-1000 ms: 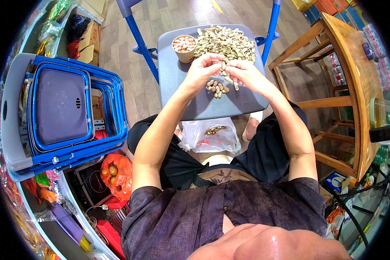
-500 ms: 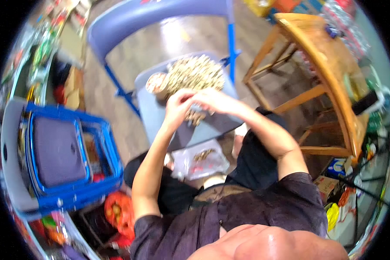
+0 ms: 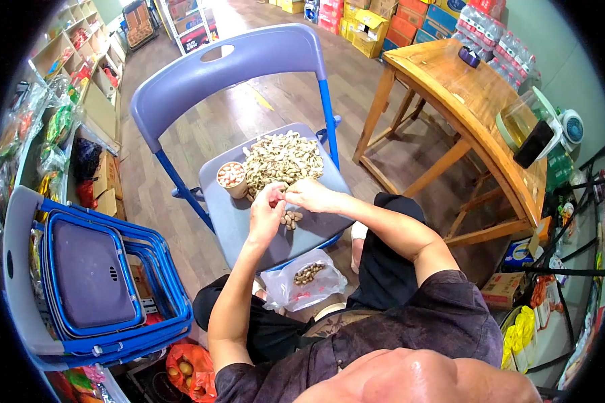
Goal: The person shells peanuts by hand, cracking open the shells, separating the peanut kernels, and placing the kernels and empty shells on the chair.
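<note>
Left grip (image 3: 267, 206) lower in view; peanuts (image 3: 291, 219) seemingly beneath.

A round, light-brown cup with a paper-like wall (image 3: 237, 192) stands upright, filled almost to its rim with pinkish shelled peanut kernels (image 3: 231, 174) that sit in a slight mound. Directly to the right of the cup spreads a broad, loose heap of pale yellowish-tan peanut shells (image 3: 284, 158), many of them split, its left edge right up against the cup. Nearer the wearer than the cup and to its right lies a small cluster of brownish, whole-looking unshelled peanuts (image 3: 291, 219). Well apart from the cup, lower down and closer to the wearer, a crumpled, translucent white plastic bag (image 3: 328, 287) lies open with more brown unshelled peanuts (image 3: 309, 273) gathered in it.
</note>
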A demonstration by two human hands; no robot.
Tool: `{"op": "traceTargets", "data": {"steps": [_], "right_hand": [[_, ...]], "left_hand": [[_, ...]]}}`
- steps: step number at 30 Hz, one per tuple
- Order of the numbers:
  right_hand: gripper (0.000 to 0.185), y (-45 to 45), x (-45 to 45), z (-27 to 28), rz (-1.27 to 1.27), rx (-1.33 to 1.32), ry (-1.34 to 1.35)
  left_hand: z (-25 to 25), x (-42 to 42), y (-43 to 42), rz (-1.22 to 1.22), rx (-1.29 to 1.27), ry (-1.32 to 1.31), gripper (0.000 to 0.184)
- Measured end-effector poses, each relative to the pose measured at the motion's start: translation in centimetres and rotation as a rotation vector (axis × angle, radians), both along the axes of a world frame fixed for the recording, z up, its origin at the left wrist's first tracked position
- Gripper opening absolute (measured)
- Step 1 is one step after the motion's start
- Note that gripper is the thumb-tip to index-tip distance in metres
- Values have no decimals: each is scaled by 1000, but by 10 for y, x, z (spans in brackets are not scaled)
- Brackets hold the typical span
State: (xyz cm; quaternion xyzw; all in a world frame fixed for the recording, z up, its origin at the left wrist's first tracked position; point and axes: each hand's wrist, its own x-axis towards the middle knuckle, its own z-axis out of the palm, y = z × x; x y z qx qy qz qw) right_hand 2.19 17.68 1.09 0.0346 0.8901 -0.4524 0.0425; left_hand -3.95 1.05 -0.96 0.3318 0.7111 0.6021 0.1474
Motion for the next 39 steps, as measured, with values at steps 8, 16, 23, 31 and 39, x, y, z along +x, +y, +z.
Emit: {"op": "traceTargets", "data": {"steps": [8,16,23,31,39], "right_hand": [[36,-1,-3,-1,-13,33,11],[37,-3,-1,10,-28,-298,-19],[46,3,2,7,-6,-664,-157],[44,12,11,11,45,-688,-279],[52,8,13,24,-27,-674,-360]], "left_hand": [[5,4,-4,-9,45,-119,37],[-3,-12,-7,-92,165,-342,26],[6,-14,-7,-119,142,-482,11],[4,-8,3,-177,157,-526,12],[-1,-7,10,-189,145,-479,7]]}}
